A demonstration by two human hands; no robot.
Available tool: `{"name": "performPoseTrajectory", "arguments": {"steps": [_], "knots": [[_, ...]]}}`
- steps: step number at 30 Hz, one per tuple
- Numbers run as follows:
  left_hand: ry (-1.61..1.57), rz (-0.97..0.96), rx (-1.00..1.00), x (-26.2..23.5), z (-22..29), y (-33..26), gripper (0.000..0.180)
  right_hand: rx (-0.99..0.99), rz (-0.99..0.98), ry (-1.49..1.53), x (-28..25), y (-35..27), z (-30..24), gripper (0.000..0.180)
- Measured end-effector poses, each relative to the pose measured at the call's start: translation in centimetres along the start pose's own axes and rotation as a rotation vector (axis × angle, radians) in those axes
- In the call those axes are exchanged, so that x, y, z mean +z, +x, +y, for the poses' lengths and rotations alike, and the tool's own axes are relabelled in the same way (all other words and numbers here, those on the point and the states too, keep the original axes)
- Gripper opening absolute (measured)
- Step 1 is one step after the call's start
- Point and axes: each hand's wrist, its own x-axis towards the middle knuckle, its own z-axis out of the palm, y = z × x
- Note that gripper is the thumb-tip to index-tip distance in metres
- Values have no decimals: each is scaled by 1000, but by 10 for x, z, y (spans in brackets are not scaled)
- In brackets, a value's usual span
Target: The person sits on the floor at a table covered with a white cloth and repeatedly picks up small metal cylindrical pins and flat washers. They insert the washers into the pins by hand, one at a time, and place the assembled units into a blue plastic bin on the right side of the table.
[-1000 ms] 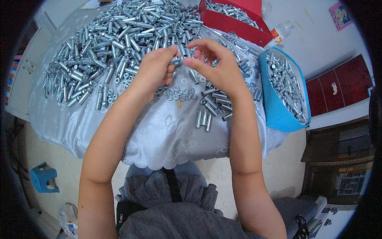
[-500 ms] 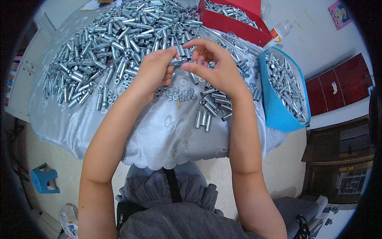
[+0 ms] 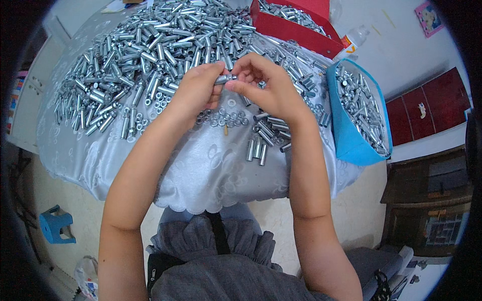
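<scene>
Over the near middle of the table, my left hand (image 3: 196,91) is closed around a silver sleeve anchor bolt (image 3: 223,80), whose end points to the right. The thumb and index finger of my right hand (image 3: 271,89) pinch that end, where a nut or collar seems to sit; the fingertips partly hide it. Below the hands lie several loose hex nuts (image 3: 228,120) and a flat washer (image 3: 231,103). Several bare metal sleeves (image 3: 257,150) lie under my right wrist. A large pile of similar anchor bolts (image 3: 160,50) spreads beyond and left of my hands.
A blue fabric bin (image 3: 346,148) filled with metal parts stands right of my right forearm. Behind it are a red box (image 3: 296,36) of parts and a plastic bottle (image 3: 354,38). A silvery tablecloth (image 3: 201,170) hangs over the near edge. A blue stool (image 3: 56,226) stands lower left.
My right thumb and index finger, apart near the anchor bolt before, have closed on its end. The bolt now lies more level, and my left hand has barely moved.
</scene>
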Motion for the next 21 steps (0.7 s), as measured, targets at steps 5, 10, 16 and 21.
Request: {"name": "performPoseTrajectory", "arguments": {"steps": [5,10,16,21], "knots": [[-20,40,33,0,-4,2,23,71,1,80,8,0,-2,18],[42,159,178,6,-4,1,24,79,-38,18,13,0,-10,24],[270,185,559,4,-10,1,24,279,-74,400,15,1,-8,31],[558,226,771,-1,-12,1,20,395,-57,646,14,4,-12,35]]}}
